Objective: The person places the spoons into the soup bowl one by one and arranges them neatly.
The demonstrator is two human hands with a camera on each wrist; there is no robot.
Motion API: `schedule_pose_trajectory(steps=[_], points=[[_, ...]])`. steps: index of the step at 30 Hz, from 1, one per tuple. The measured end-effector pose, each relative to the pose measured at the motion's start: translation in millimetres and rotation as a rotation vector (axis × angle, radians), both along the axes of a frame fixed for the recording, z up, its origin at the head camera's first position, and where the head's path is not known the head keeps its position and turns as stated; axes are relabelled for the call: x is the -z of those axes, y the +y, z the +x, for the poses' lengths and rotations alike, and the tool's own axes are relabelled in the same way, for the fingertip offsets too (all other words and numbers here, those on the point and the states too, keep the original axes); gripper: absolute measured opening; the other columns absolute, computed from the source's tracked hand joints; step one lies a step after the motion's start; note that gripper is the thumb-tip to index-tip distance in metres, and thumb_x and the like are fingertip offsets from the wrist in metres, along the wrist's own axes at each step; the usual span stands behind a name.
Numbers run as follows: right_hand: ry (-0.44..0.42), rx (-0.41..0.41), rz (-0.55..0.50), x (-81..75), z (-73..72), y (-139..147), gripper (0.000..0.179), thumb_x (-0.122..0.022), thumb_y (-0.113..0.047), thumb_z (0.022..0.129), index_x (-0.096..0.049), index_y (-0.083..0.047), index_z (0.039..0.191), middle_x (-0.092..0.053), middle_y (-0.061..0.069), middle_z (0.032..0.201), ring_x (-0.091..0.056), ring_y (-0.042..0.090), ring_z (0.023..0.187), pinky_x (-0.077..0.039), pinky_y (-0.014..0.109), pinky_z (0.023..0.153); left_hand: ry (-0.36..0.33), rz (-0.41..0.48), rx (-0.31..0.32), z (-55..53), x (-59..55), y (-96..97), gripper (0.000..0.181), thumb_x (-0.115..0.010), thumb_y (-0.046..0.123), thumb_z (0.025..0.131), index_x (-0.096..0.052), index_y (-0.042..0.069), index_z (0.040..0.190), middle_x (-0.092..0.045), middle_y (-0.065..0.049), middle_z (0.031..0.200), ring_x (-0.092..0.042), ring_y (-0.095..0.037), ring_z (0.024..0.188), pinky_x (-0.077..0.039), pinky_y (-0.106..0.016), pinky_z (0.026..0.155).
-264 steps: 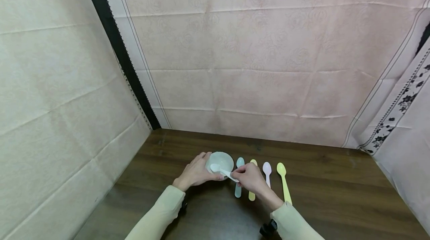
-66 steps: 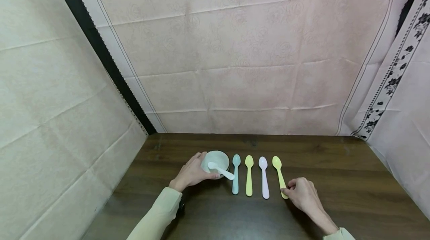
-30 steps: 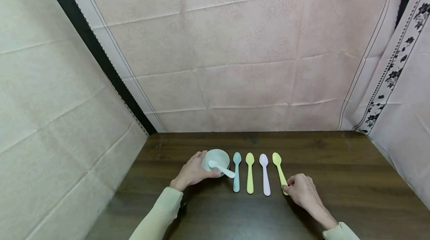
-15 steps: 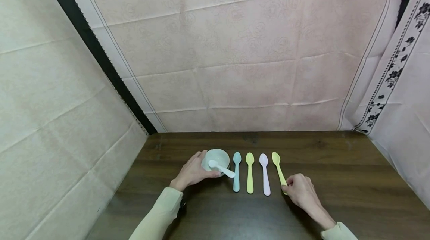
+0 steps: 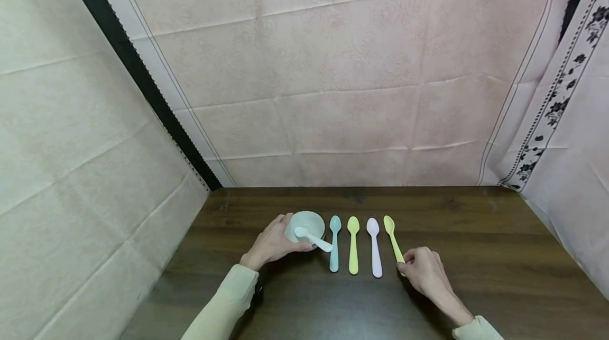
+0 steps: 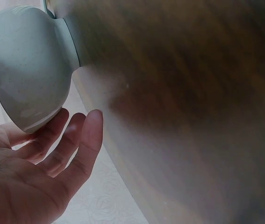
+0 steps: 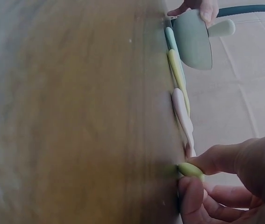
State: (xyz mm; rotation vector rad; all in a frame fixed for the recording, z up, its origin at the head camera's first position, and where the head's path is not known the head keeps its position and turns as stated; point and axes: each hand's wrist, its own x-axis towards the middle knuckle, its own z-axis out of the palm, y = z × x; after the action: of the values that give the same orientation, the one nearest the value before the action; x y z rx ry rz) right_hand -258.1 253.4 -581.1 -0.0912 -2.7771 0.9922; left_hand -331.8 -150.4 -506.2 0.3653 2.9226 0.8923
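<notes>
My left hand (image 5: pixel 272 245) holds the pale green bowl (image 5: pixel 311 219) by its side, thumb at the near rim. In the left wrist view, the bowl (image 6: pixel 27 70) stands on its foot with the fingers around its wall. A white spoon (image 5: pixel 317 241) leans in the bowl, its handle sticking out over the rim to the right. My right hand (image 5: pixel 427 272) pinches the handle end of the rightmost yellow-green spoon (image 5: pixel 394 237), which lies on the table. In the right wrist view, thumb and forefinger hold that spoon's handle end (image 7: pixel 191 171).
Between bowl and right hand lie a blue spoon (image 5: pixel 334 245), another yellow-green spoon (image 5: pixel 353 245) and a pale lilac spoon (image 5: pixel 374 247), roughly parallel, bowls away from me. The dark wooden table (image 5: pixel 304 303) ends at a cloth-covered back wall (image 5: pixel 333 91).
Earlier my right hand held the white spoon over the bowl; now that spoon rests in it and the hand pinches the rightmost spoon. Lately that spoon's head has shifted slightly left.
</notes>
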Motion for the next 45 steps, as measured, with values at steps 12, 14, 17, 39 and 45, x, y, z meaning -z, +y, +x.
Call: schedule_pose_trajectory(steps=[12,14,17,39,45], points=[[-0.055,0.031,-0.063,-40.0,19.9,-13,0.006,-0.085,-0.016,0.083,-0.080,-0.014,0.080,-0.073,-0.006,0.071,-0.060,0.010,0.069,-0.048,0.033,0.065,0.013,-0.007,0.005,-0.6,-0.4,0.3,0.117,-0.087,0.073,0.078,-0.043,0.009,0.166,-0.059,-0.014,0.152,-0.062,-0.031,0.125,-0.054,-0.057,0.102],[-0.081,0.038,-0.067,-49.9,23.4,-17,0.006,-0.084,-0.015,0.084,-0.079,-0.012,0.081,-0.075,-0.004,0.073,-0.061,0.012,0.071,-0.049,0.035,0.067,0.015,-0.007,0.005,-1.0,0.1,0.2,0.117,-0.087,0.073,0.078,-0.043,0.009,0.165,-0.059,-0.014,0.151,-0.062,-0.031,0.125,-0.054,-0.056,0.101],[-0.110,0.047,-0.077,-61.4,26.9,-21,0.006,-0.084,-0.013,0.085,-0.079,-0.011,0.083,-0.076,-0.003,0.075,-0.062,0.012,0.073,-0.049,0.035,0.069,0.017,-0.006,0.005,-1.3,0.6,0.1,0.116,-0.087,0.073,0.078,-0.044,0.008,0.165,-0.060,-0.014,0.151,-0.062,-0.031,0.125,-0.054,-0.056,0.101],[-0.131,0.038,-0.108,-64.5,27.2,-19,0.008,-0.082,-0.013,0.088,-0.078,-0.008,0.083,-0.074,-0.003,0.074,-0.061,0.012,0.071,-0.048,0.032,0.068,0.018,0.007,0.019,0.3,-1.4,0.2,0.116,-0.088,0.072,0.078,-0.044,0.009,0.165,-0.061,-0.014,0.148,-0.063,-0.031,0.124,-0.055,-0.056,0.100],[-0.135,0.040,-0.124,-65.3,27.5,-18,0.010,-0.081,-0.013,0.089,-0.078,-0.007,0.083,-0.074,-0.002,0.073,-0.061,0.012,0.071,-0.047,0.031,0.068,0.020,0.005,0.021,1.0,-2.0,0.4,0.115,-0.088,0.072,0.077,-0.045,0.010,0.164,-0.061,-0.014,0.147,-0.063,-0.031,0.123,-0.055,-0.056,0.098]])
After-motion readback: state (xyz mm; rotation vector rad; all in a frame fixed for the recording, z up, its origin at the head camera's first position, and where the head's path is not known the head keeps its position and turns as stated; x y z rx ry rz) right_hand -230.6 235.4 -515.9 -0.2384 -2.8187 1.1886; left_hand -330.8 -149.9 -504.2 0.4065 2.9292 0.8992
